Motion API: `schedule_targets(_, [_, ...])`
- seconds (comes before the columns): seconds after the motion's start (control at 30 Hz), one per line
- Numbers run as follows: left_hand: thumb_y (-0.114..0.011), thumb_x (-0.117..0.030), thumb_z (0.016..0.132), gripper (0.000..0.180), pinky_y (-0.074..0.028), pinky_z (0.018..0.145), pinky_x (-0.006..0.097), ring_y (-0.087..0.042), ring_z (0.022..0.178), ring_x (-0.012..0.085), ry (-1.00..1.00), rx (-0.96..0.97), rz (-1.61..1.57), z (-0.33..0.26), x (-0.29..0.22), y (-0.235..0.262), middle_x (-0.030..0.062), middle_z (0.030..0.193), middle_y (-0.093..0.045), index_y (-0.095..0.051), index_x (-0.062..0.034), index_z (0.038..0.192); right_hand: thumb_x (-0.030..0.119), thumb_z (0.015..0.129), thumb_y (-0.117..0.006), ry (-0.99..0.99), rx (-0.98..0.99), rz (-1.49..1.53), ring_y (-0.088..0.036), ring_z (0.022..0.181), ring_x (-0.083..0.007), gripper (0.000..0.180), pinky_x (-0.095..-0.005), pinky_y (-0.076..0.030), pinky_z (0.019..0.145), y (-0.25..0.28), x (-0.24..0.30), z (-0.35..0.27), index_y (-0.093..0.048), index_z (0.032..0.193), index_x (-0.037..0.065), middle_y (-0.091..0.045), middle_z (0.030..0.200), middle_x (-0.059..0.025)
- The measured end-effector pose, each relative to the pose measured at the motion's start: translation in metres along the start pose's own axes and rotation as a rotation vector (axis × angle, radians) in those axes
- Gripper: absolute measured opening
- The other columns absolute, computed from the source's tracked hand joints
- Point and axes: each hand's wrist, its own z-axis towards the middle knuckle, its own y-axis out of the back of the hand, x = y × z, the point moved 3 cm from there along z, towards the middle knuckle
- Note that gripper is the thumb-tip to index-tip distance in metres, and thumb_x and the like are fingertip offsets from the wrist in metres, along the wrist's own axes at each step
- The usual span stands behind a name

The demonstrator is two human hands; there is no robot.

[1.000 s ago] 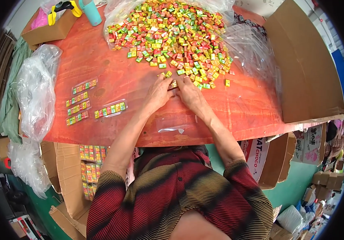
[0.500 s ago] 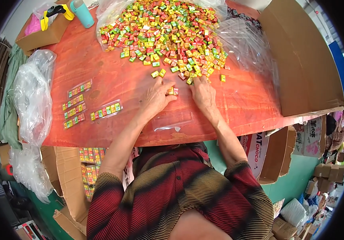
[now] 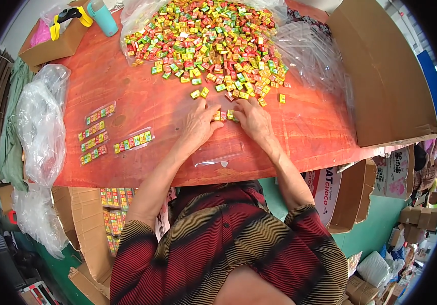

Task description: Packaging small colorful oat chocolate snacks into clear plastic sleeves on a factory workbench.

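Note:
A big heap of small wrapped candies (image 3: 208, 40), yellow, green, red and orange, lies on the far half of the red table (image 3: 142, 96). My left hand (image 3: 199, 123) and my right hand (image 3: 253, 120) rest side by side just below the heap. Between their fingertips they press together a short row of candies (image 3: 224, 116). An empty clear plastic sleeve (image 3: 217, 152) lies flat in front of my hands near the table's edge.
Several filled candy strips (image 3: 107, 133) lie at the table's left. Crumpled clear bags (image 3: 40, 122) hang off the left edge, more clear plastic (image 3: 310, 56) sits right of the heap. A large open cardboard box (image 3: 386, 81) stands right; a small box (image 3: 55, 43) and teal bottle (image 3: 102, 16) far left.
Both hands have drawn back from the heap's edge toward me and come closer together, bringing a few candies with them in a row.

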Motion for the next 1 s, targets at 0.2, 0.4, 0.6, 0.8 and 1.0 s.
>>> schedule_targets(0.2, [-0.068,-0.013,0.069,0.045,-0.042,0.085,0.038,-0.049,0.102,0.0329,0.088,0.070,-0.136,-0.003,0.012,0.008,0.0159,0.111,-0.046,-0.053,-0.0089,0.111,0.015,0.072,-0.064,0.029,0.124,-0.064,-0.054,0.091,-0.0318,0.033,-0.0396,-0.045,0.072,0.005,0.002,-0.009,-0.054,0.103,0.008,-0.053,0.097,-0.0124])
schedule_targets(0.4, [-0.068,-0.007,0.068,0.044,-0.040,0.088,0.037,-0.047,0.106,0.0324,0.093,0.108,-0.204,-0.002,0.014,0.011,0.0162,0.113,-0.044,-0.053,-0.0072,0.110,0.013,0.070,-0.066,0.072,0.119,-0.036,-0.054,0.092,-0.0311,0.038,-0.0385,-0.046,0.075,0.002,0.001,-0.005,-0.054,0.106,0.009,-0.052,0.101,-0.0114])
schedule_targets(0.6, [-0.067,-0.006,0.069,0.043,-0.041,0.087,0.037,-0.048,0.104,0.0326,0.080,0.142,-0.183,-0.002,0.009,0.014,0.0146,0.113,-0.045,-0.053,-0.0072,0.110,0.011,0.070,-0.066,0.182,0.078,-0.019,-0.054,0.091,-0.0302,0.038,-0.0373,-0.046,0.074,-0.007,0.005,-0.006,-0.054,0.107,0.010,-0.051,0.104,-0.0110])
schedule_targets(0.8, [-0.067,-0.008,0.069,0.039,-0.044,0.080,0.039,-0.051,0.097,0.0333,0.065,0.054,-0.107,-0.009,0.014,0.014,0.0148,0.106,-0.047,-0.054,-0.0057,0.106,0.013,0.073,-0.063,0.027,0.010,-0.093,-0.055,0.085,-0.0321,0.028,-0.0389,-0.047,0.069,0.010,-0.016,-0.006,-0.056,0.100,0.008,-0.051,0.098,-0.0132])
schedule_targets(1.0, [-0.066,-0.007,0.070,0.036,-0.042,0.081,0.038,-0.050,0.095,0.0312,0.088,0.065,-0.088,-0.008,0.020,0.016,0.0125,0.098,-0.046,-0.054,-0.0033,0.104,0.015,0.077,-0.059,-0.057,-0.074,-0.246,-0.056,0.079,-0.0346,0.020,-0.0430,-0.046,0.062,0.008,-0.035,0.001,-0.055,0.095,0.007,-0.051,0.094,-0.0143])
